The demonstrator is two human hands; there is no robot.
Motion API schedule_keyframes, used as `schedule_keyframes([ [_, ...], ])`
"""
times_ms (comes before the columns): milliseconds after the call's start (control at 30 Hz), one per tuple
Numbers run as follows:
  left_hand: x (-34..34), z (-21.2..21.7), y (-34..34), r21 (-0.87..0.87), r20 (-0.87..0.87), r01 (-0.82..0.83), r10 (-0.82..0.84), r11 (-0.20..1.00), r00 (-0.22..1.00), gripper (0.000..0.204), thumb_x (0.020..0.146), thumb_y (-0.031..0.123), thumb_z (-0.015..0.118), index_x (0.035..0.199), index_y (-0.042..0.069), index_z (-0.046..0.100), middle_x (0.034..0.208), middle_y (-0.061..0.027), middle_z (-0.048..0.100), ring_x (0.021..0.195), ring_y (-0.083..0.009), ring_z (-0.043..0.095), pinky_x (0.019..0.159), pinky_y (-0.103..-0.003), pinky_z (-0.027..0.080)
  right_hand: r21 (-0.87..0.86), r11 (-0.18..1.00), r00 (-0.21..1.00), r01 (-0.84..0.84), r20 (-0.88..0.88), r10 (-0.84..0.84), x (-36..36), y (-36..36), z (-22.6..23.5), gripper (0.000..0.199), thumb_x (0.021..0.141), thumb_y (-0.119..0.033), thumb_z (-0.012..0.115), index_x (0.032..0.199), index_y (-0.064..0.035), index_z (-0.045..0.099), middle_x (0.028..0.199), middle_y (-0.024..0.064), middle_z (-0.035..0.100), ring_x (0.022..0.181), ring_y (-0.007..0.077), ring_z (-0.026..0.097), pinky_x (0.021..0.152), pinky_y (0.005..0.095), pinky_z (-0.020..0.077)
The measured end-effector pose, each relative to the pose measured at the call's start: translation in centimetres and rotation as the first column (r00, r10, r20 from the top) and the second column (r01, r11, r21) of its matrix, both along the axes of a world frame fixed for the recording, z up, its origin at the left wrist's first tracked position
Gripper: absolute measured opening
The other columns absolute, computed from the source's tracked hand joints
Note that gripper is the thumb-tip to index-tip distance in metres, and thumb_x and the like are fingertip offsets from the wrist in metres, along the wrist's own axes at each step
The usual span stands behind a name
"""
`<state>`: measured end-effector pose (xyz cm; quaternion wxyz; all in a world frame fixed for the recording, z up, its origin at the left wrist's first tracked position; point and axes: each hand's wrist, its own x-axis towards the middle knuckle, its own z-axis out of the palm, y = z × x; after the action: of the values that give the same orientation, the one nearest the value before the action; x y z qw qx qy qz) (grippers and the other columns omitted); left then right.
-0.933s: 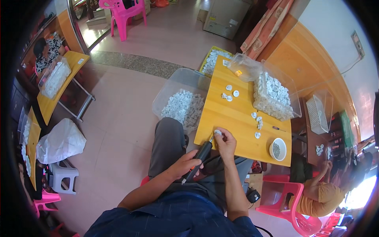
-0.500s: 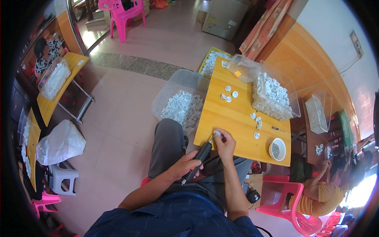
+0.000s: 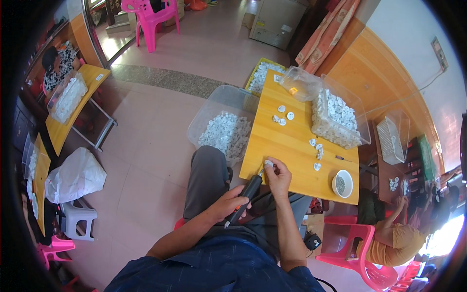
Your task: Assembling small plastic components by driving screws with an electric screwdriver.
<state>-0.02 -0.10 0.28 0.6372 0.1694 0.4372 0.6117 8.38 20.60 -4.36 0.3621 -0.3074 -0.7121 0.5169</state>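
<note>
From here, the right grip (image 3: 279,181) partly hides a white piece (image 3: 268,164); toward four o'clock, grey bits (image 3: 340,184) too small to tell; at eleven, a pink chair (image 3: 152,21) cut off

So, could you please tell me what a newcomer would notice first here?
Probably the yellow table right of centre, bearing a clear bin of white parts on its right. At its near edge, the left hand holds a black tool toward a white piece in the right hand. A pink chair stands top left.

We mark: black cylindrical electric screwdriver (image 3: 251,186), orange spot; small round white plastic part (image 3: 268,164); yellow wood-grain rectangular table (image 3: 292,158); round white bowl (image 3: 348,187); long salmon-orange patterned fabric curtain (image 3: 322,41). We also tag navy cloth shirt (image 3: 219,267), faint pale dashes.
</note>
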Motion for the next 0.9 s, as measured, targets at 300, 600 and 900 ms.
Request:
schedule_keyframes([
  [300, 0.0, -0.1, 0.0, -0.006, -0.007, 0.0, 0.0, 1.0, 1.0, 0.03, 0.093, 0.011, 0.051, 0.122, 0.004, 0.051, 0.091, -0.0089, 0.062, 0.067, -0.0148, 0.062, 0.06, -0.027, 0.053, -0.002, 1.0, 1.0, 0.01, -0.018, -0.01, -0.1, -0.3, 0.5, 0.017, 0.088, -0.003, 0.072, 0.105, -0.0026, 0.074, 0.081, -0.0033, 0.058, 0.07, 0.0042, 0.05, 0.063, 0.0187, 0.044],
  [600, 0.0, -0.2, 0.0, -0.01, -0.017, 0.005, -0.005, 1.0, 1.0, 0.032, 0.093, 0.011, 0.051, 0.123, 0.004, 0.05, 0.091, -0.0091, 0.062, 0.067, -0.0146, 0.062, 0.059, -0.027, 0.054, 0.052, 0.999, 1.0, 0.002, -0.01, -0.002, -0.1, -0.4, 0.7, 0.017, 0.088, -0.003, 0.072, 0.105, -0.0028, 0.074, 0.082, -0.0017, 0.059, 0.071, 0.0051, 0.051, 0.064, 0.0192, 0.0445],
  [900, -0.2, -0.1, 0.0, -0.014, 0.006, -0.018, 0.018, 1.0, 1.0, 0.035, 0.094, 0.016, 0.054, 0.126, 0.005, 0.048, 0.091, -0.0078, 0.063, 0.066, -0.014, 0.062, 0.057, -0.026, 0.052, 0.02, 1.0, 1.0, -0.007, 0.015, 0.007, 0.1, -0.1, 0.1, 0.017, 0.089, -0.003, 0.071, 0.106, -0.0022, 0.073, 0.083, -0.0027, 0.061, 0.072, 0.0045, 0.052, 0.066, 0.0191, 0.0455],
])
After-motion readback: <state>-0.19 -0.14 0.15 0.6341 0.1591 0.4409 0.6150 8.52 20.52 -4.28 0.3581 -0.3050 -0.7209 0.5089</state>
